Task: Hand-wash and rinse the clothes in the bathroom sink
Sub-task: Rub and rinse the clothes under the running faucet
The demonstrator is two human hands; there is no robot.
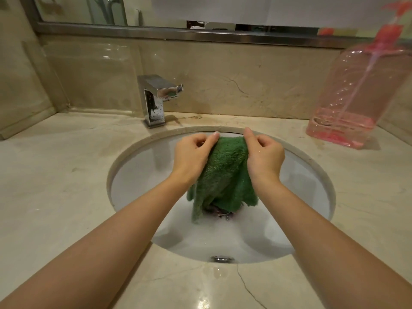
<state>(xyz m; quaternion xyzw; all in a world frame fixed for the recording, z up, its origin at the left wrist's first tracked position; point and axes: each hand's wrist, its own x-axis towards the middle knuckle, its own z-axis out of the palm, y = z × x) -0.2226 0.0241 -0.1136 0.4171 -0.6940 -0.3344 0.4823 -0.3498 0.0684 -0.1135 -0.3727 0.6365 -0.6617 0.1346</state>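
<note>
Both hands are up over the sink (138,166), each pinching the top edge of a green cloth (225,172). Left hand (192,152): thumb and index fingers (213,138) pressed together on the cloth's upper left corner, other fingers curled in toward the palm. Right hand (263,155): same deal on the upper right corner, thumb + index pinched tight on the fabric, rest of the fingers curled under. Hands are near each other, not touching, w/ the cloth bunched between them and hanging down into the bowl; its lower end drapes over something dark purple-ish (219,212) at the bottom of the basin, can't tell what exactly, looks like another piece of fabric. Both forearms come in from the bottom corners of the view and angle inward, wrists roughly level above the basin, backs of the hands facing up toward the camera. Basin has shallow cloudy water in it, overflow hole (222,258) at the near rim. Chrome faucet (156,99) stands on the counter (55,186) by the sink's back left edge, no water visible from it. Big pink see-thru pump bottle (356,97) sits near the counter's back right corner, w/ a bit of pink liquid at the bottom. Mirror (89,10) runs along the wall behind the counter.
</note>
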